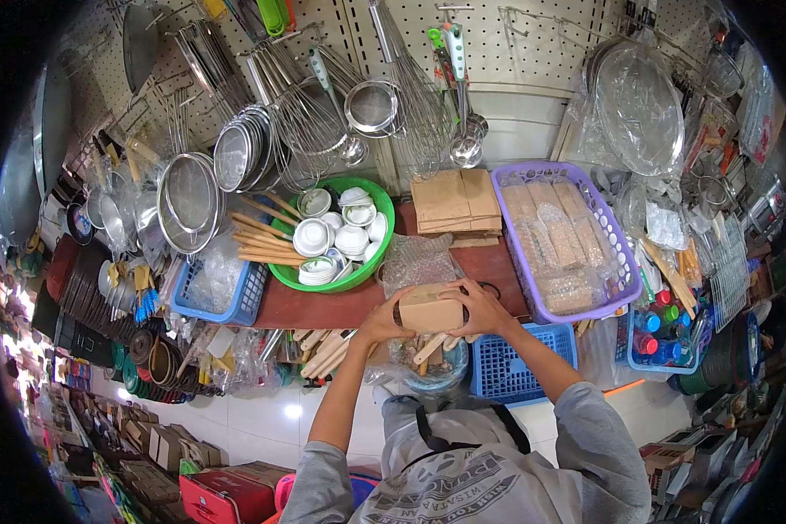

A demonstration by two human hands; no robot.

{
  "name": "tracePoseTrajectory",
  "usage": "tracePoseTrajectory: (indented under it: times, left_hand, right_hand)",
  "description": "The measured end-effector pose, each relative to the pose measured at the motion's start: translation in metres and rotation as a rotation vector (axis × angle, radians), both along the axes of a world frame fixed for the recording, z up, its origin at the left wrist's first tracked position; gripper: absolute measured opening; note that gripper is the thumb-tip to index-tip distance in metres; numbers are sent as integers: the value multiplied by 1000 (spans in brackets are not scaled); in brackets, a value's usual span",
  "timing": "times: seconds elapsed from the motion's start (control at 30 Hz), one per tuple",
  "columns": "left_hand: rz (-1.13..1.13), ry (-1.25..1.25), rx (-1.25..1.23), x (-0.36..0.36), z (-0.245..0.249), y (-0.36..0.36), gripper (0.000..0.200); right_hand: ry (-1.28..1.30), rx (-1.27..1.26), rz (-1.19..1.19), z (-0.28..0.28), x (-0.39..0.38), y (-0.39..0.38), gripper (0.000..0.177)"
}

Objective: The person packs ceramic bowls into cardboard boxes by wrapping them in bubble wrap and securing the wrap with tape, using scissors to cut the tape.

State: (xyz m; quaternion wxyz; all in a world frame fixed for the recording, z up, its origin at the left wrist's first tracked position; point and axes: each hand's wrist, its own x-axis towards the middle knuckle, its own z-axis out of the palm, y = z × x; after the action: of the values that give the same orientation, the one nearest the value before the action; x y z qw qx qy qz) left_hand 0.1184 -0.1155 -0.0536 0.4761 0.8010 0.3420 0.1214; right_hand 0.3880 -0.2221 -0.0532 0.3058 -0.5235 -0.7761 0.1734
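A small brown cardboard box (430,310) is held between my two hands above the front edge of the red-brown shelf (301,307). My left hand (385,318) grips its left side, and my right hand (480,309) grips its right side and top corner. Just behind the box lies a sheet of bubble wrap (415,259). To the left, a green basket (388,229) holds white bowls (352,238) and wooden-handled tools (269,236). Flat brown cardboard pieces (455,203) are stacked behind the bubble wrap. At the right, a purple basket (630,265) holds bubble-wrapped brown packages (553,229).
Strainers (189,196) and whisks (310,122) hang from the pegboard (533,57) behind the shelf. Lower down are a blue basket (524,365) and wooden-handled tools (327,354). A blue bin (258,293) stands left, and bottles with coloured caps (659,323) stand right.
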Motion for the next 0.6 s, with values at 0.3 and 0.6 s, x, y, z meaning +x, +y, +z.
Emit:
tracePoseTrajectory:
  times: [0.3,0.6]
  left_hand:
    - [-74,-25,-16,-7,2,5,106]
    - [-48,23,-1,-9,15,-3,107]
  right_hand:
    - [323,8,-64,20,10,-2,43]
    - [87,-441,-548,-40,28,73,36]
